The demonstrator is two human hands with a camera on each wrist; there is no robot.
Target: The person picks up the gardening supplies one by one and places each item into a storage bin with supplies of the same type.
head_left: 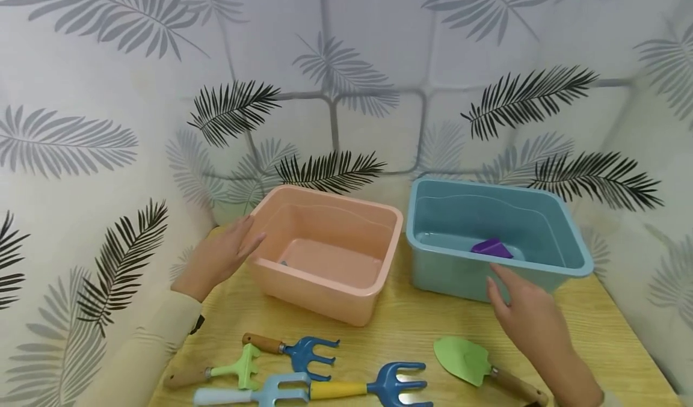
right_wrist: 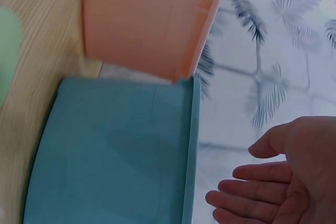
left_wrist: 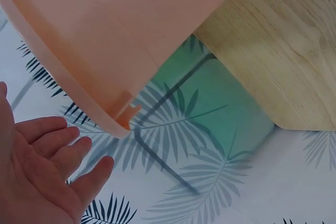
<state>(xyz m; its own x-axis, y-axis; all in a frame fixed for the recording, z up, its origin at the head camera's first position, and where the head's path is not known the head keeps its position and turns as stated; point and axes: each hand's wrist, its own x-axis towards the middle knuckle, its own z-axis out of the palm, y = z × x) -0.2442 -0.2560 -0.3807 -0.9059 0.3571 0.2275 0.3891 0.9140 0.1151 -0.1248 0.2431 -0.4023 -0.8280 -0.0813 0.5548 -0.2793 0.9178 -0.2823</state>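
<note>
The left hand (head_left: 219, 260) was spread beside the peach bin (head_left: 319, 296), the right hand (head_left: 533, 320) loose before the blue bin (head_left: 444, 275); neither held anything. Garden tools (head_left: 338, 389) lay nearer than both hands (perhaps for easy reach), a purple piece (head_left: 492, 248) beyond the right.

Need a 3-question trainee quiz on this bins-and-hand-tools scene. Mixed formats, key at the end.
1. Multiple choice: what colour is the piece lying inside the teal bin?
a) yellow
b) purple
c) white

2. True or false: in the head view, the left hand is nearer to the pink bin than to the teal bin.

3. Fill in the blank: in the head view, the dark blue fork just right of the light blue fork has a ____ handle.

Key: 1: b. 2: true. 3: yellow.
</note>
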